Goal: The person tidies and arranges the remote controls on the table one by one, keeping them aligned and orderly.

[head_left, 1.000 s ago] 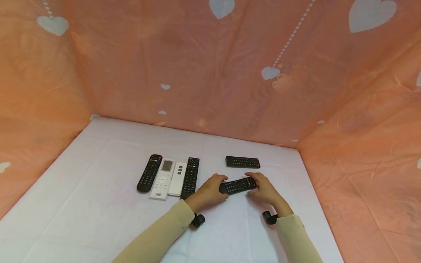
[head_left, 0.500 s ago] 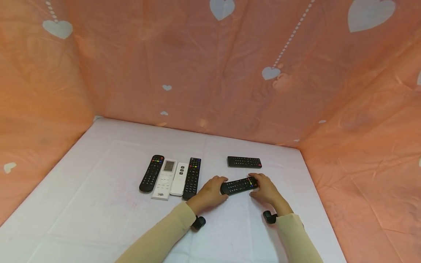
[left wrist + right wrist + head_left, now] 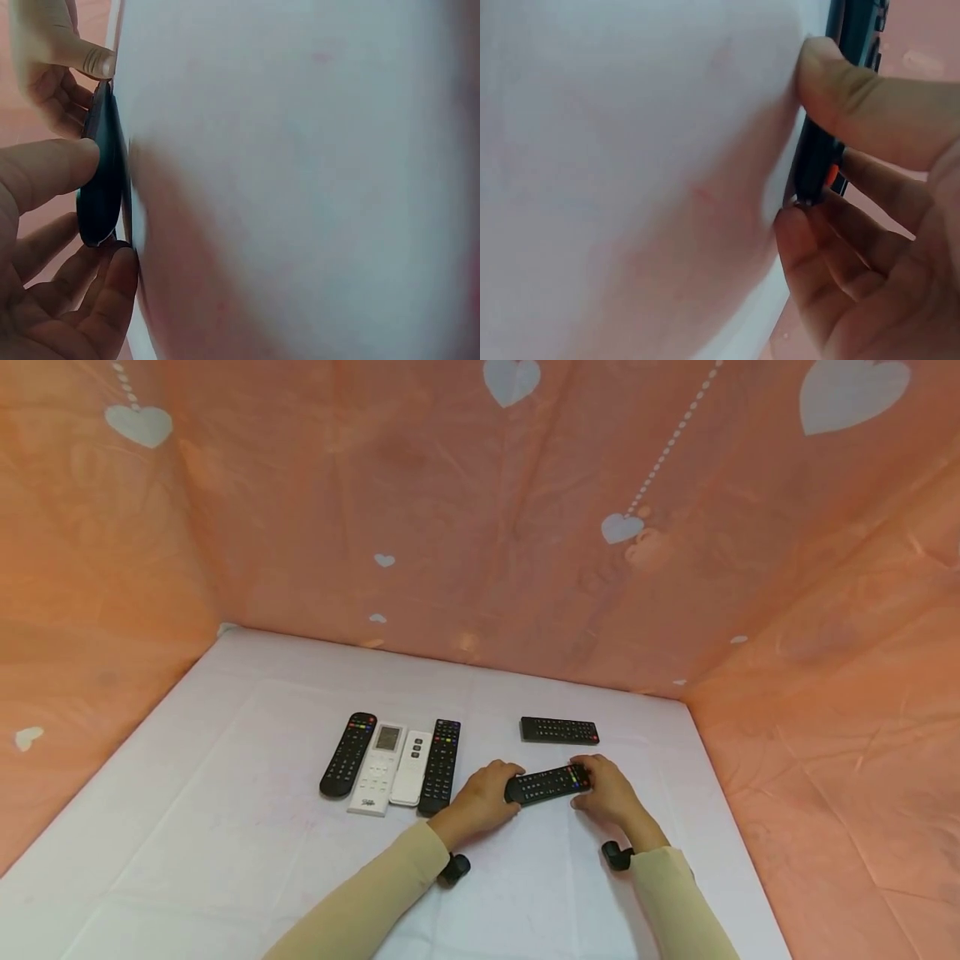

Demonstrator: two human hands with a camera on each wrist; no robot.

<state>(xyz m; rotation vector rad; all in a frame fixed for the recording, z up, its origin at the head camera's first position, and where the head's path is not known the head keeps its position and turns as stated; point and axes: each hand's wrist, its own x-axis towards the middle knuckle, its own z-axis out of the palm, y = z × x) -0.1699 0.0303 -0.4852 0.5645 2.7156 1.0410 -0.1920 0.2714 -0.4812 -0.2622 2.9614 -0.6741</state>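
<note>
Your left grip (image 3: pixel 482 797) pinched the rounded end and your right grip (image 3: pixel 609 792) the coloured-button end of the black remote (image 3: pixel 549 786), which was between them nearer the right edge of the tabletop (image 3: pixel 195 835), long axis crosswise, right end angled toward the far edge.

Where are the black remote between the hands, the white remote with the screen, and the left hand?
Black remote (image 3: pixel 548 784): head view, middle of its button face.
White remote (image 3: pixel 377 769): head view, button area below its screen.
Left hand (image 3: pixel 483 797): head view, back of the hand.
</note>
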